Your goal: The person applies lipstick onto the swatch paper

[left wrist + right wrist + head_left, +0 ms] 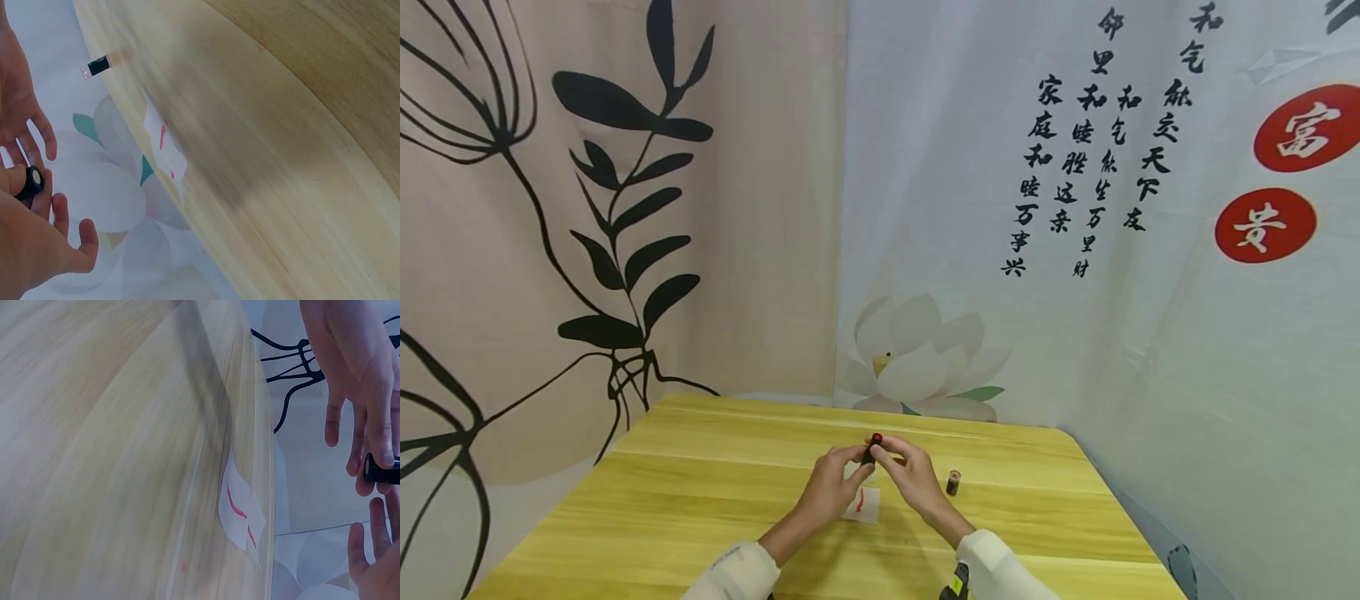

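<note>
Held up between both hands over the table is a black lipstick tube (870, 455) with a red end on top. My left hand (831, 490) grips it from the left, thumb and fingers against the tube. From the other side, my right hand (917, 482) pinches it with thumb and forefinger. The tube's round base (36, 177) faces the left wrist view, and fingers cover much of its body. Below the hands lies a white piece of paper (868, 507) bearing red strokes. To the right stands a small dark cylinder (953, 482) with a clear end.
The wooden table (700, 475) extends around the hands, its far edge close to the printed wall cloth (775, 208). A dark wrist device (956, 582) shows at the right sleeve.
</note>
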`<action>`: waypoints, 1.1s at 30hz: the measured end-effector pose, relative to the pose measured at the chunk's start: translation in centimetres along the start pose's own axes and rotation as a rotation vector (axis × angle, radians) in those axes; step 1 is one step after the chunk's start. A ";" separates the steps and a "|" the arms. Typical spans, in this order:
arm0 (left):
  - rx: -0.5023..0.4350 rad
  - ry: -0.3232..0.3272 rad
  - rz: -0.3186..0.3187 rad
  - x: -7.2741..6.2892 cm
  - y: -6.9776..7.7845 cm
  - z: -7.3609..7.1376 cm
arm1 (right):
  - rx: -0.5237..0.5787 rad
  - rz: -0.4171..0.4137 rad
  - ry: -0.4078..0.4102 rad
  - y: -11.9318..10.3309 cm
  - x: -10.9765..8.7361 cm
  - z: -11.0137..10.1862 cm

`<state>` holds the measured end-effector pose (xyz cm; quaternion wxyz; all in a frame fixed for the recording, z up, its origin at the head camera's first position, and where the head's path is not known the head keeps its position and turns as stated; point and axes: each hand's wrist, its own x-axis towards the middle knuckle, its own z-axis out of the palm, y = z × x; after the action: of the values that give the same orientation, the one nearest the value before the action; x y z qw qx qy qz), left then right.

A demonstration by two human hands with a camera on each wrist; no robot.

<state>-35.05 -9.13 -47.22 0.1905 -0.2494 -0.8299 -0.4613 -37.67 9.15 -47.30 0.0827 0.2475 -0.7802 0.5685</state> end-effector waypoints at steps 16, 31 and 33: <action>-0.045 -0.083 0.015 -0.1 0.1 0.0 | -0.058 -0.085 -0.116 0.1 0.0 -0.9; -0.072 -0.142 0.031 -0.5 -0.3 -0.1 | -0.052 -0.082 -0.226 0.3 -0.4 -2.2; -0.065 -0.140 0.022 -0.4 -0.3 -0.2 | -0.109 -0.085 -0.203 0.1 -0.3 -2.9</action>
<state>-34.90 -9.58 -47.54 0.1287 -0.2964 -0.8229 -0.4674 -37.87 11.92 -46.50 0.0407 0.3319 -0.8029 0.4934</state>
